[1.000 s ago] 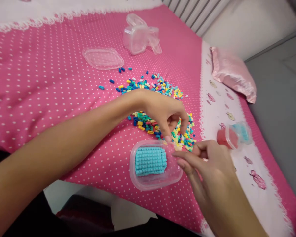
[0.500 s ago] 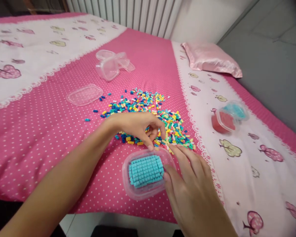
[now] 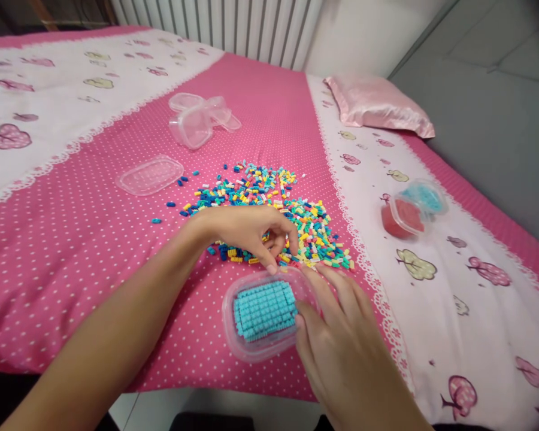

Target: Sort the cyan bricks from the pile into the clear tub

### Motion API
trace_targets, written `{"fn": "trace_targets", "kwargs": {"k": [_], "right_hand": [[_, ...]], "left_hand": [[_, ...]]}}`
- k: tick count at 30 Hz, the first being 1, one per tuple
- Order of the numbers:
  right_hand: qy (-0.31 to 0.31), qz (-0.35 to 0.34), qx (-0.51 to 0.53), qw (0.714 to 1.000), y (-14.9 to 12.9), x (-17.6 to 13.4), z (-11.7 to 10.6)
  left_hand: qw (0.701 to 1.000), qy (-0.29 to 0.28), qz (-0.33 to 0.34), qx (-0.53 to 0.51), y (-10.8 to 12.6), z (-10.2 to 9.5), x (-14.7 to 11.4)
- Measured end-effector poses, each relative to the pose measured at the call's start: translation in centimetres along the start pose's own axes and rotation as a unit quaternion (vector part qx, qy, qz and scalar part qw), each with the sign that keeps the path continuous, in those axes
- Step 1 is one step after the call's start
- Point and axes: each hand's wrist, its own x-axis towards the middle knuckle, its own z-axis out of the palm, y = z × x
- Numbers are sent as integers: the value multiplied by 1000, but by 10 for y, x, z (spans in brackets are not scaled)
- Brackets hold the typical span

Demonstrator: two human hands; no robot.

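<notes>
A clear plastic tub [image 3: 256, 358] near the bed's front edge holds a tight block of turquoise toy bricks [image 3: 265, 311]. My right hand [image 3: 341, 335] grips the tub's right side, thumb inside against the bricks and fingers over the far rim. Past the tub's far rim, my left hand [image 3: 256, 233] is closed with its fingers curled over a pile of loose toy bricks [image 3: 314, 227], its thumb tip by the rim. Whatever lies inside those curled fingers is hidden. The pile mixes yellow, blue, green, white, pink and turquoise.
A clear lid [image 3: 150, 175] lies left of the pile, with several empty clear containers [image 3: 195, 127] beyond it. To the right stand a tub of red pieces [image 3: 402, 218] and a container of turquoise pieces [image 3: 424, 197]. A pink pillow [image 3: 379, 108] rests farther back.
The view has shifted slightly, so the bedding and containers sit a little farther left. Both hands keep nearly the same places, the left curled by the pile and the right at the tub.
</notes>
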Motion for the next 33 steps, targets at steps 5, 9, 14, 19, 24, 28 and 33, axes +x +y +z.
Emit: {"fn": "trace_targets", "kwargs": {"k": [5, 9, 14, 19, 24, 28, 33], "right_hand": [[-2, -3, 7, 1000, 3, -1, 1], [-3, -3, 9, 1000, 2, -1, 2], [-19, 10, 31, 999, 1, -1, 1], [-10, 21, 42, 999, 1, 0, 2], [-19, 17, 46, 999, 4, 0, 0], [-30, 5, 45, 999, 6, 0, -3], [-19, 27, 50, 998, 3, -1, 0]], "left_hand": [[1000, -2, -2, -2, 0, 0, 0], [1000, -2, -2, -5, 0, 1, 1], [1000, 1, -7, -4, 1, 1, 0], [1000, -1, -6, -11, 0, 2, 0], [1000, 1, -6, -24, -1, 2, 1], [1000, 3, -5, -26, -1, 2, 0], [1000, 2, -6, -22, -1, 1, -1]]}}
